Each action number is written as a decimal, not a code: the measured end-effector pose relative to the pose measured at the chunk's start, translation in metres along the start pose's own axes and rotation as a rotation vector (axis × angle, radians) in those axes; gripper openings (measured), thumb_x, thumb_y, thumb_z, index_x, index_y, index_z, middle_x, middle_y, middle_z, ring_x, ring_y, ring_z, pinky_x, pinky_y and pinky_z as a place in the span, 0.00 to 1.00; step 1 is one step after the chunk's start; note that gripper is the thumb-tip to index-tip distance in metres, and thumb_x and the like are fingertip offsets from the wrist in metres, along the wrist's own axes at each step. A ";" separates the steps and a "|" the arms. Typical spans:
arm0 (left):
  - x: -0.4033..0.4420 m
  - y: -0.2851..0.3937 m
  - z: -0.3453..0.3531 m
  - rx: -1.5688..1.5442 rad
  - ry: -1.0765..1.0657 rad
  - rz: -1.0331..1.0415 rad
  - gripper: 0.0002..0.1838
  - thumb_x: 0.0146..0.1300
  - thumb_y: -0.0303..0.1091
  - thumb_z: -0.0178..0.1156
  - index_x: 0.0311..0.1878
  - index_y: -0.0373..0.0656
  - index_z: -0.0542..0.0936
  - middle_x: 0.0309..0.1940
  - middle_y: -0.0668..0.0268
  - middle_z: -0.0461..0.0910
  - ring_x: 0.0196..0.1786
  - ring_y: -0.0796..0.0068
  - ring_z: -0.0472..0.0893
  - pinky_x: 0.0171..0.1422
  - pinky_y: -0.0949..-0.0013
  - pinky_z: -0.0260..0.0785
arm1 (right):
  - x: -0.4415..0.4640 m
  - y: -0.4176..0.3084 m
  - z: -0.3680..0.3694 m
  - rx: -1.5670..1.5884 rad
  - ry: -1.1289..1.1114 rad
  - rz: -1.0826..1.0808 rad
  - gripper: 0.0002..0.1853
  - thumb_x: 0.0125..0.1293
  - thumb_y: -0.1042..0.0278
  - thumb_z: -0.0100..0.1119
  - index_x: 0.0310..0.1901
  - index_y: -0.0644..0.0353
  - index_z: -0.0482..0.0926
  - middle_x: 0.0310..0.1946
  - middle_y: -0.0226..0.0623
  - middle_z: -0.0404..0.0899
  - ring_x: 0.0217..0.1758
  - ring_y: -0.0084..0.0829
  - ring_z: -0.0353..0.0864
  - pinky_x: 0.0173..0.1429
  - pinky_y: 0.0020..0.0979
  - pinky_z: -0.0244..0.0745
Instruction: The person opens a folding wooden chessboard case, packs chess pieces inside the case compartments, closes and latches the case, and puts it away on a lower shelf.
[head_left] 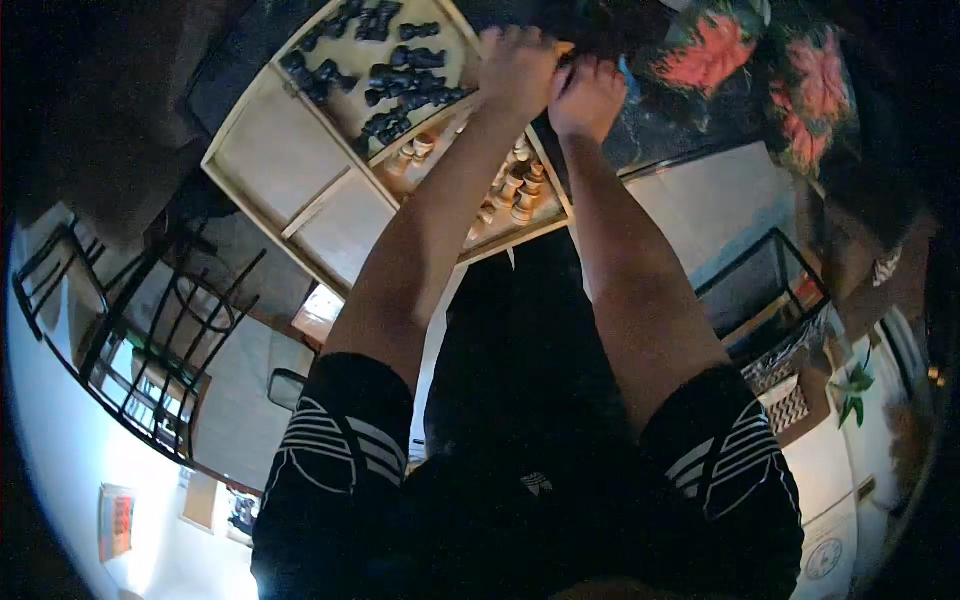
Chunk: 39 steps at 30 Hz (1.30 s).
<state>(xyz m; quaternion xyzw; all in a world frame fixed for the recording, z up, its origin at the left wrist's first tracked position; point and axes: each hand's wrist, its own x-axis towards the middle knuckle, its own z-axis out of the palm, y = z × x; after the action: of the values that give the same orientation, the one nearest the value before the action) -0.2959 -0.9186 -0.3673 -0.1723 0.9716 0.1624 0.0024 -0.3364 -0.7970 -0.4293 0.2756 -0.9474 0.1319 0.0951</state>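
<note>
My left hand (518, 75) reaches over the right edge of a wooden compartment box (275, 160), its fingers curled. A small orange tip (565, 47) shows by its fingertips. Close beside it is my right hand (590, 97), also with bent fingers, and a bit of blue (627, 70) shows at its outer side. Whatever lies between the fingers is dark and cannot be made out. Black chess pieces (405, 80) lie in the box's far compartment. Light wooden chess pieces (525, 190) sit in the near one, partly hidden by my left forearm.
Red flowers (705, 55) on dark patterned cloth are at the upper right. A black metal-framed stand (770, 270) is at the right. Dark metal chairs (190, 310) stand at the left. A green plant (853, 390) is at the far right.
</note>
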 end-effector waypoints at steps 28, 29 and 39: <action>-0.337 -0.031 -0.038 -0.401 0.094 -0.475 0.18 0.58 0.26 0.67 0.52 0.45 0.82 0.58 0.57 0.78 0.64 0.50 0.74 0.71 0.49 0.65 | 0.005 -0.007 -0.006 -0.065 -0.049 -0.008 0.14 0.65 0.58 0.57 0.41 0.62 0.78 0.44 0.53 0.76 0.52 0.55 0.76 0.59 0.54 0.70; -0.342 -0.040 -0.038 -0.360 0.175 -0.648 0.20 0.57 0.27 0.68 0.54 0.44 0.80 0.58 0.55 0.77 0.65 0.49 0.74 0.72 0.49 0.64 | 0.006 -0.009 -0.008 -0.055 -0.024 -0.027 0.14 0.65 0.58 0.57 0.41 0.62 0.78 0.44 0.53 0.76 0.52 0.55 0.76 0.59 0.54 0.70; -0.430 -0.159 -0.017 -0.414 0.394 -1.276 0.35 0.72 0.42 0.59 0.75 0.38 0.58 0.71 0.40 0.64 0.70 0.36 0.68 0.70 0.46 0.65 | 0.010 -0.017 -0.023 -0.061 -0.144 -0.017 0.15 0.68 0.59 0.56 0.46 0.63 0.76 0.46 0.54 0.76 0.55 0.55 0.75 0.58 0.53 0.70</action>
<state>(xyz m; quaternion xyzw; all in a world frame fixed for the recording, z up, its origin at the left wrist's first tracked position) 0.1630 -0.9214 -0.3754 -0.7322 0.6121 0.2770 -0.1118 -0.3333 -0.8091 -0.4018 0.2895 -0.9530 0.0819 0.0364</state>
